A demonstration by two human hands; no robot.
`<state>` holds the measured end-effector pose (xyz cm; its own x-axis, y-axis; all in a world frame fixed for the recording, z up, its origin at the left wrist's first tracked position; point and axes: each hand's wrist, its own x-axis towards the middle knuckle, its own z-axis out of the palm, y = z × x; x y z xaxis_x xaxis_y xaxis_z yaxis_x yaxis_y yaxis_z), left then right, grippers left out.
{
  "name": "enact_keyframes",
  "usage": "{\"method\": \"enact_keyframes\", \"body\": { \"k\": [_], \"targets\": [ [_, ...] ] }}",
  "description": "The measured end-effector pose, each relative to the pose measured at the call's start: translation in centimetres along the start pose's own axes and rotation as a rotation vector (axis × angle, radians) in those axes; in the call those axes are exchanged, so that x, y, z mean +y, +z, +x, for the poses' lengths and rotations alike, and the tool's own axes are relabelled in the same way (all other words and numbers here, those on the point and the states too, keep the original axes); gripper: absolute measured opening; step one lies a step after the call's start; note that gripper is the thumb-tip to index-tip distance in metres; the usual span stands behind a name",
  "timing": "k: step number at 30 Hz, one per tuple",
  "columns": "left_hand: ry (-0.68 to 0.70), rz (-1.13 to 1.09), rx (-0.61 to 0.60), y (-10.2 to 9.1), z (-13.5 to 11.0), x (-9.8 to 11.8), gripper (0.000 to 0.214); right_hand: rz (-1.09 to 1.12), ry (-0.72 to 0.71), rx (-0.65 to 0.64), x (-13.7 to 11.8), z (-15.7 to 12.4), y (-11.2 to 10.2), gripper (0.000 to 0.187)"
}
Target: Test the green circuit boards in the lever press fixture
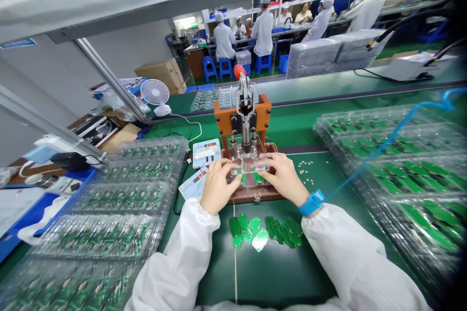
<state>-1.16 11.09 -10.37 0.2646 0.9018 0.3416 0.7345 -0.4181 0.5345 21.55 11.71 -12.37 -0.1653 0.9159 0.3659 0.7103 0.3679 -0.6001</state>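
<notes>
My left hand [216, 185] and my right hand [283, 176] rest side by side on the base of a small orange toggle press [243, 119] with a red-knobbed lever. Both hands curl their fingers over small green circuit boards [258, 177] lying under a clear plate [250, 164] in the fixture. What each fingertip grips is too small to make out. A blue wrist strap [312, 202] with a coiled cord sits on my right wrist. Several loose green boards [264, 231] lie on the mat between my forearms.
Clear blister trays of green boards are stacked at left [124, 199] and right [408, 165]. Two small meters [206, 151] sit left of the press. A white desk fan [155, 95] stands behind. Tiny white parts [304, 170] dot the mat. Other people in white coats work far back.
</notes>
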Motion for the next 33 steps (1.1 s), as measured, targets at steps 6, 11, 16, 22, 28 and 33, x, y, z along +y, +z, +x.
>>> {"method": "enact_keyframes", "body": {
  "k": [6,11,16,22,28,33],
  "targets": [
    [0.039,0.041,-0.006,-0.1,0.1,-0.6,0.017,-0.031,-0.018,-0.014,0.2,0.5,0.1,0.012],
    [0.068,0.074,-0.007,0.0,0.1,-0.6,0.017,-0.038,-0.027,-0.019,0.2,0.8,0.0,0.011],
    [0.047,0.019,0.023,0.5,0.0,-0.7,0.016,-0.020,-0.040,-0.003,0.2,0.8,0.2,0.011],
    [0.022,-0.055,0.119,0.6,-0.9,-0.7,0.022,0.069,-0.064,0.095,0.1,0.1,-0.1,0.017],
    [0.175,-0.245,0.305,0.3,-3.4,1.4,0.011,0.183,0.011,0.362,-0.7,2.3,-4.6,0.025],
    [0.533,-0.213,0.086,1.9,-5.3,2.9,0.011,0.334,-0.215,0.540,-4.1,9.2,-8.4,0.029]
  ]
}}
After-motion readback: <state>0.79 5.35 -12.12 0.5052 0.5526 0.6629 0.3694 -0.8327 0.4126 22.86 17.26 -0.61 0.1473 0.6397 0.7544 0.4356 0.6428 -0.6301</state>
